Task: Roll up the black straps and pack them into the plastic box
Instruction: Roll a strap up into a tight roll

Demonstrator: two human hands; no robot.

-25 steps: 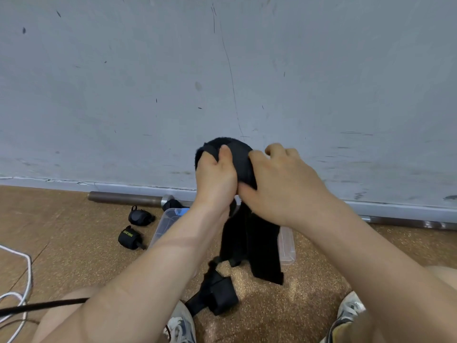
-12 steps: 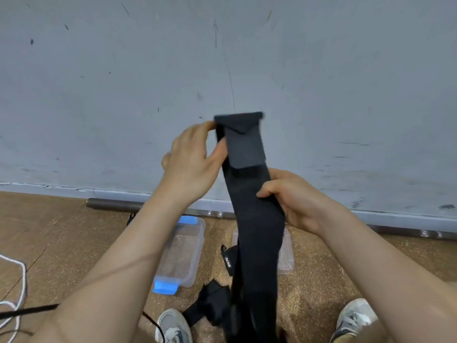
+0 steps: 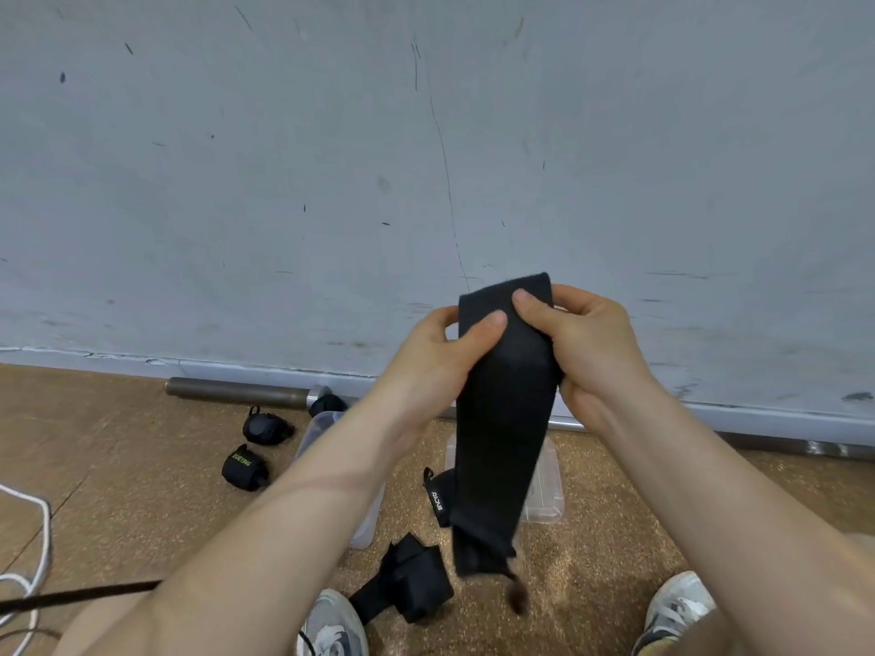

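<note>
**Holding a long black strap up by its top end**

Lying at the far left on the brown cork floor [image 3: 118, 466], a white cord [image 3: 40, 527] is looping beside a thin black cable [image 3: 80, 596]. Further right, a grey metal bar [image 3: 236, 393] is resting along the foot of the scuffed grey wall [image 3: 284, 182]. Near its end, a plain rolled black strap [image 3: 263, 427] is sitting on the floor. A rolled black strap with green lettering [image 3: 244, 467] is sitting a little nearer, apart from it.

Just right of them, the clear plastic box [image 3: 322, 426] is standing on the floor, mostly hidden behind the left forearm. Its contents cannot be made out.

The left hand [image 3: 426, 357] is grasping the left edge of a long flat black fabric strap [image 3: 502, 419] near its top, thumb pressing on the front face and fingers curling behind. The right hand [image 3: 587, 343] is gripping the right edge at the same height, its thumb lying on the front just beside the left thumb.

The strap is being held upright in front of the wall, unrolled. Its length is hanging down between the forearms, with the lower end blurring above the floor.

Below it, a crumpled black strap [image 3: 412, 580] is lying near a grey-white shoe [image 3: 334, 627]. Behind the hanging strap, a clear plastic lid [image 3: 551, 485] is lying flat to the right of the box. A second grey-white shoe [image 3: 677, 608] is showing at the near right.
</note>
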